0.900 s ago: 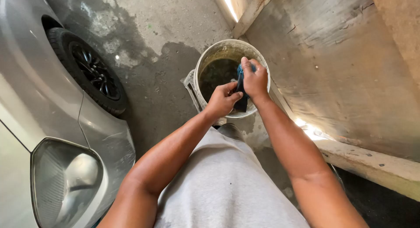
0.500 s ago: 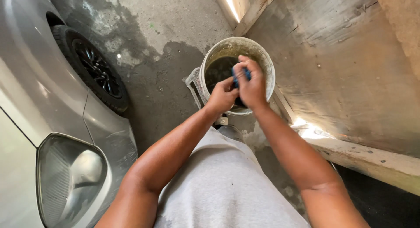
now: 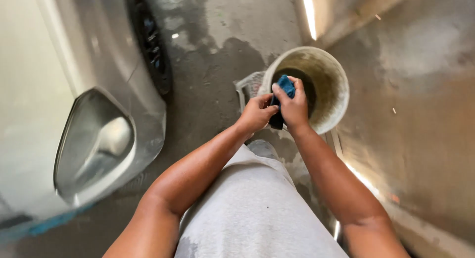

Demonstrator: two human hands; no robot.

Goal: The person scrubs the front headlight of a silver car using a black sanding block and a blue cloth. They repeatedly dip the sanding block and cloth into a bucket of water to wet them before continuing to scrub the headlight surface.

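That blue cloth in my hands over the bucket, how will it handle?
Probably floppy: the blue cloth bunches between the left hand and right hand. Likely wet and heavy for its size, since it is held over the bucket of dark water.

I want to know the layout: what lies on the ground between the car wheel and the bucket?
In the head view, only wet, dark concrete floor lies between the car wheel and the bucket; a pale object sits against the bucket's near side.

Both bare forearms are extended forward and converge at the wrists. The left hand (image 3: 256, 114) is curled, its fingers closed inward toward the right. The right hand (image 3: 293, 108) is closed in a tight grip, thumb raised, knuckles turned upward.
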